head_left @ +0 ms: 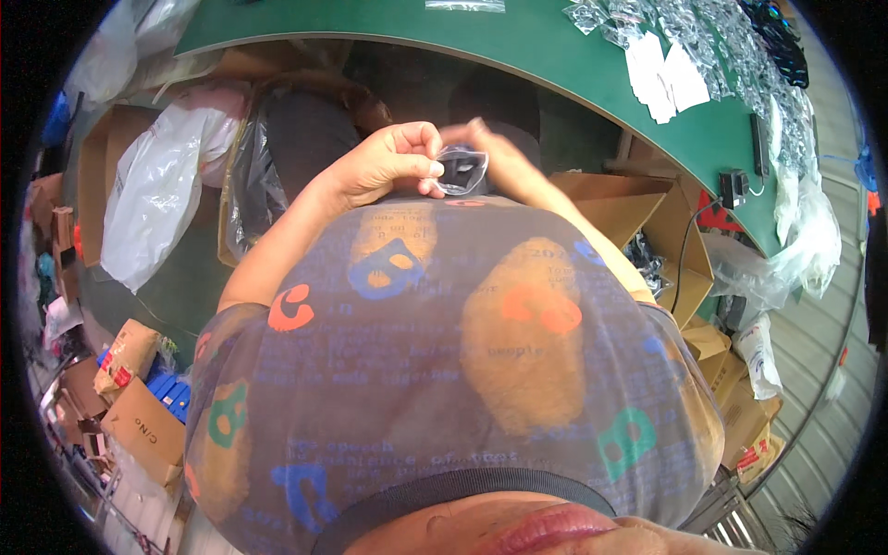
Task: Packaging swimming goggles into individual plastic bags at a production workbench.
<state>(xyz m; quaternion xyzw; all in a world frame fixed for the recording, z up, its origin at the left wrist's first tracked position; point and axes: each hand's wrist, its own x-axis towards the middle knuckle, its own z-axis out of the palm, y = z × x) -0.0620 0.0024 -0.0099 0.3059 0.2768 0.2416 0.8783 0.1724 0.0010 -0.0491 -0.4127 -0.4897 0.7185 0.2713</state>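
"While you look down, where is the clear bag (474, 183) relative to the green table (370, 18)?"

"On your side of the table, near your shirt (407, 370); your left hand (393, 165) pinches it between thumb and fingers."

"And your right hand (495, 150)?"

"Beside the bag, but blurred; I can't tell whether it grips. White cards (646, 76) lie on the table."

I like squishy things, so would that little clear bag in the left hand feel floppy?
Probably floppy: the small clear plastic bag looks thin. It may be slippery, since it shines. It's likely light, as the left hand just pinches its edge.
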